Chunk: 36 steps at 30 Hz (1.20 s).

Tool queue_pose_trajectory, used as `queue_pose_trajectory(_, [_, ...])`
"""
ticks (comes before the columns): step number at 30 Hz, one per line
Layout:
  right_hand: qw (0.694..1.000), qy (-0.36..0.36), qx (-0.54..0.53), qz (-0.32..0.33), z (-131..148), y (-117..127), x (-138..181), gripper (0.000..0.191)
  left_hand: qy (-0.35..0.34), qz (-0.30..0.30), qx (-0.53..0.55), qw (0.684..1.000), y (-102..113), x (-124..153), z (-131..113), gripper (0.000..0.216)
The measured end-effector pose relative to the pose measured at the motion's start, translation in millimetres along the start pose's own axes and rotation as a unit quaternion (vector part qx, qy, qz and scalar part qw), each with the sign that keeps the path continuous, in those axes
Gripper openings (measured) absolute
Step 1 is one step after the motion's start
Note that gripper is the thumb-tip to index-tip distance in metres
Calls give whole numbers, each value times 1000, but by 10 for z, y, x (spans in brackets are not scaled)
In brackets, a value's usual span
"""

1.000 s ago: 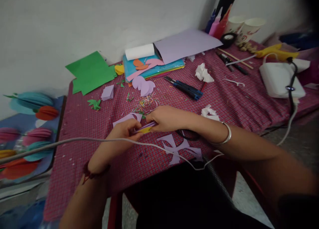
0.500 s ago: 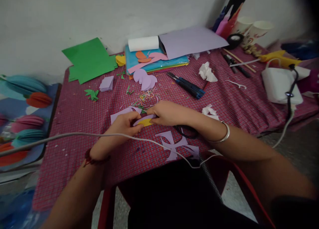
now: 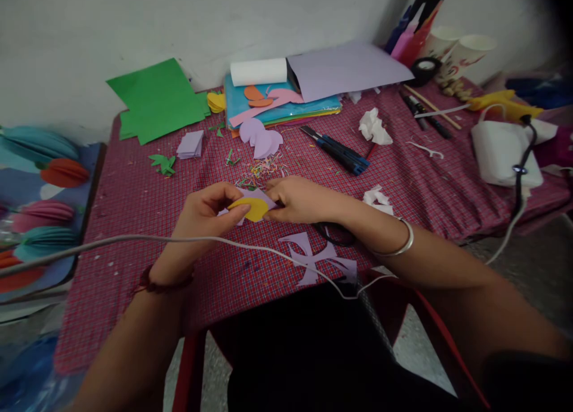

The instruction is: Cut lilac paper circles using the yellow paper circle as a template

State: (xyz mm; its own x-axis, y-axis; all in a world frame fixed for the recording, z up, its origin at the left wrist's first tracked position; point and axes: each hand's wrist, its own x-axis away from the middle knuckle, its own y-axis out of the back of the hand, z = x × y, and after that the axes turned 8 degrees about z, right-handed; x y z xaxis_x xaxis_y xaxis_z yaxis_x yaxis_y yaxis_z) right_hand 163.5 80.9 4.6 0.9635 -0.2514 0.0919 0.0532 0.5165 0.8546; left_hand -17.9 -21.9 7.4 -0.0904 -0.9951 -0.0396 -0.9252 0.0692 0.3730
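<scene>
Near the front middle of the table, my left hand [image 3: 203,212] pinches a rounded yellow paper piece [image 3: 253,209] between thumb and fingers. Against the far side of the yellow piece is a purple paper [image 3: 264,196], partly hidden by it. My right hand [image 3: 298,200] is closed on the right edge of the purple paper, its fingertips close to the yellow piece. Purple paper offcuts [image 3: 308,258] with curved cut edges lie nearer my body. Rounded purple cutouts [image 3: 262,140] rest beyond my hands, behind thin paper shreds [image 3: 264,166].
A blue utility knife [image 3: 338,151] lies right of centre, near crumpled tissue [image 3: 375,126]. Green sheets [image 3: 156,101] and a purple stack [image 3: 190,144] are at left. A white cable [image 3: 147,239] crosses before my wrists. A white box [image 3: 505,152] stands at right.
My left hand has moved slightly left and up. The yellow piece has tilted up and shows as a fuller rounded shape; my right hand stays nearly in place.
</scene>
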Motion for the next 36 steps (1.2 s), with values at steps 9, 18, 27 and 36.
queue_pose_trajectory(9, [995, 45, -72, -48, 8, -99, -70, 10, -33, 2, -87, 996, -139, 3, -28, 11])
queue_pose_trajectory(18, [998, 30, -39, -45, -23, -146, -68, 15, -2, 21, -91, 996, -113, -13, -31, 8])
queue_pose_trajectory(27, [986, -7, -161, -46, -9, -135, -91, 13, 26, -79, 102, 991, -47, -22, 50, 15])
queue_pose_trajectory(36, [997, 21, -51, -56, -78, 41, 6, 14, 91, 81, -60, 991, 3, -38, 61, 8])
